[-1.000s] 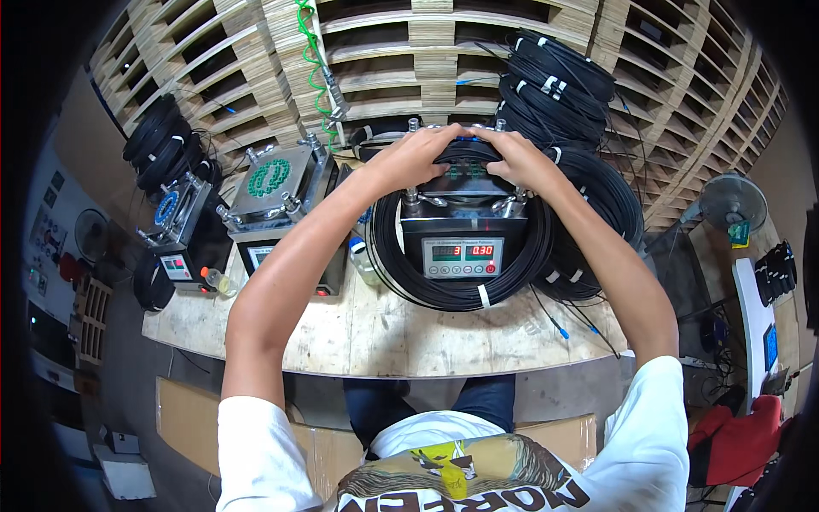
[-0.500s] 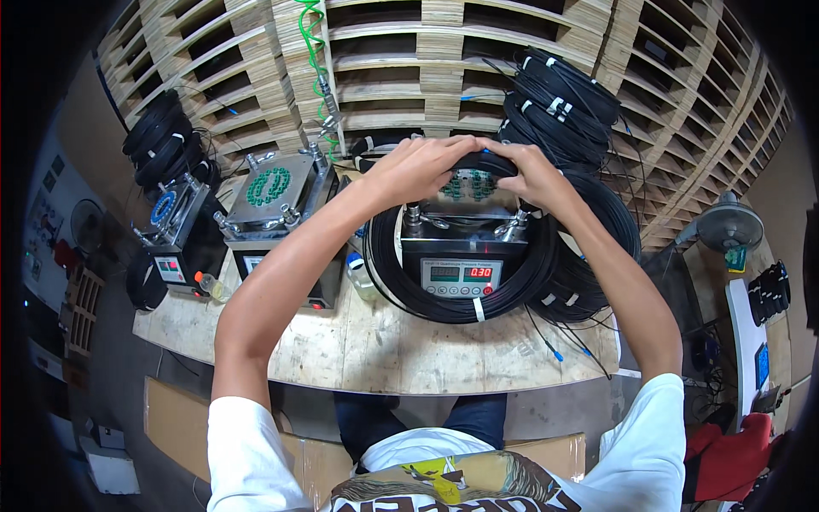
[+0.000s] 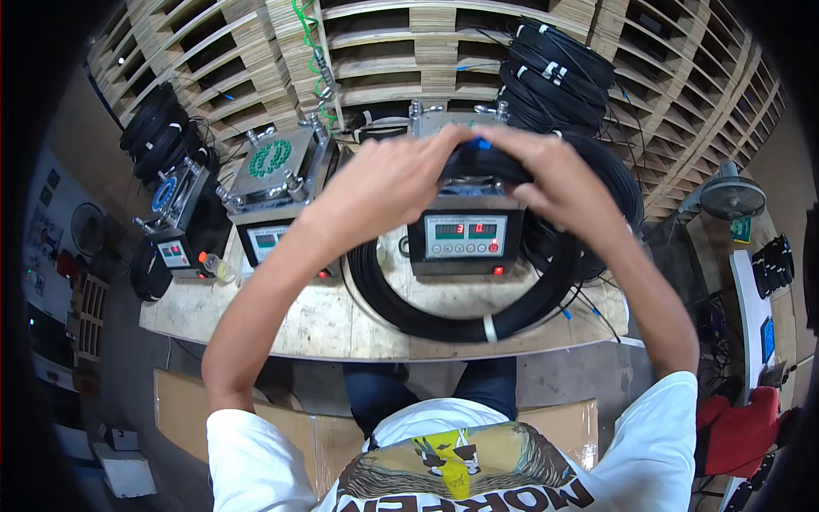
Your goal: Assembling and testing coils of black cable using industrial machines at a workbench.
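I have 1 black cable coil (image 3: 388, 309) at the centre of the frame, its loop framing a machine (image 3: 456, 267) with a lit panel (image 3: 465, 234). The left hand (image 3: 394, 175) and right hand (image 3: 553, 175) meet at its top, each grip closed on the strands, though blurred. I'd hold both level and firm, so the lower arc doesn't snag. 1 white tie (image 3: 490, 328) sits low on the coil, above the desk (image 3: 311, 331). Stacked coils (image 3: 559, 72) stand upper right.
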Action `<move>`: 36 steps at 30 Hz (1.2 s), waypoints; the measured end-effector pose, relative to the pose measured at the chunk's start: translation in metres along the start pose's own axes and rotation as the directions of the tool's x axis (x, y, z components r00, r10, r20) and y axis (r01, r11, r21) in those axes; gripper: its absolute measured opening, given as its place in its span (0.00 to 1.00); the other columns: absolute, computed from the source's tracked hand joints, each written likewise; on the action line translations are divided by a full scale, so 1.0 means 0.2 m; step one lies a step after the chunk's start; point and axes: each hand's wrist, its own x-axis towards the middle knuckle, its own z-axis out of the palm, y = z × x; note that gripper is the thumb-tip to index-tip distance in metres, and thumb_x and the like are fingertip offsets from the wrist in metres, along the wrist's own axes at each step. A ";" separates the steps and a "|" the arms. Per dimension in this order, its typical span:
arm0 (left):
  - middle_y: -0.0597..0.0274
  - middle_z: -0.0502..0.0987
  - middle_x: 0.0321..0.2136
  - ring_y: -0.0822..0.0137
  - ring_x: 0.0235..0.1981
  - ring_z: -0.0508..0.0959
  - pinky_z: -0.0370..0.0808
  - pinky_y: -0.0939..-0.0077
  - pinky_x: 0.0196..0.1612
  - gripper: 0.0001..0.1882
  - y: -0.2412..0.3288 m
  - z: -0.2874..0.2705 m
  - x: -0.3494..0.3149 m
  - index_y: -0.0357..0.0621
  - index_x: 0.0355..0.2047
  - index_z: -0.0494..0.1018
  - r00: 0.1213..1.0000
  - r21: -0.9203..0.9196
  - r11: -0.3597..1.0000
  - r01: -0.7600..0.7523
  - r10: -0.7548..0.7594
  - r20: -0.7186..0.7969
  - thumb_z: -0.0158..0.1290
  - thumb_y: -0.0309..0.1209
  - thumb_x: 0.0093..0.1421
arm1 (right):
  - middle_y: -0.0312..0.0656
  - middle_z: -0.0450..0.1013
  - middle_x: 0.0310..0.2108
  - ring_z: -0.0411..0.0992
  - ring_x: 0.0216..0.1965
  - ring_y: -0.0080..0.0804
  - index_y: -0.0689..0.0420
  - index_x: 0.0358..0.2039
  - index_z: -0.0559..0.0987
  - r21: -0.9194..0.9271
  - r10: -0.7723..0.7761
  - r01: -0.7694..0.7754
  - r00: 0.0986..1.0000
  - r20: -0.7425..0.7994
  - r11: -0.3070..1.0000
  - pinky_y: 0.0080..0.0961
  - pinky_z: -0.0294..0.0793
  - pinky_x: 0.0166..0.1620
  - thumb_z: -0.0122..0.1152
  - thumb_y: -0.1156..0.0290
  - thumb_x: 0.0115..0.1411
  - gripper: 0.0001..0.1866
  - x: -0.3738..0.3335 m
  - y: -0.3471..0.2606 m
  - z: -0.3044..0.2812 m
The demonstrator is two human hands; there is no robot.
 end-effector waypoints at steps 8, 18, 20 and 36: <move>0.39 0.80 0.32 0.37 0.38 0.79 0.74 0.45 0.39 0.26 -0.03 0.73 -0.55 0.41 0.53 0.62 0.957 -0.448 0.873 0.192 -0.065 0.284 0.58 0.24 0.56 | 0.55 0.77 0.48 0.76 0.50 0.55 0.57 0.61 0.72 0.152 0.266 -0.337 0.895 0.359 0.929 0.42 0.76 0.53 0.69 0.76 0.49 0.36 -0.53 0.01 0.78; 0.51 0.75 0.50 0.46 0.52 0.76 0.74 0.58 0.52 0.25 -0.04 1.09 -0.75 0.40 0.55 0.70 0.973 -0.437 0.871 0.224 -0.177 0.145 0.61 0.24 0.57 | 0.49 0.76 0.47 0.72 0.47 0.46 0.58 0.56 0.76 -0.152 0.424 -0.398 0.878 0.223 0.905 0.41 0.71 0.49 0.65 0.77 0.51 0.29 -0.71 0.03 1.25; 0.51 0.75 0.50 0.46 0.51 0.76 0.75 0.58 0.52 0.25 -0.02 1.13 -0.76 0.40 0.56 0.70 0.978 -0.371 0.905 0.209 -0.183 0.103 0.61 0.24 0.57 | 0.49 0.75 0.48 0.72 0.48 0.46 0.59 0.56 0.75 -0.211 0.458 -0.417 0.862 0.215 0.884 0.42 0.71 0.49 0.65 0.77 0.52 0.28 -0.73 0.03 1.30; 0.42 0.80 0.36 0.41 0.40 0.80 0.77 0.51 0.42 0.21 -0.09 1.26 -0.79 0.40 0.52 0.69 0.910 -0.310 0.857 0.412 -0.372 0.182 0.59 0.31 0.61 | 0.43 0.75 0.36 0.72 0.43 0.43 0.61 0.42 0.81 -0.134 0.439 -0.446 0.895 -0.081 0.885 0.37 0.71 0.47 0.70 0.72 0.50 0.18 -0.72 -0.03 1.29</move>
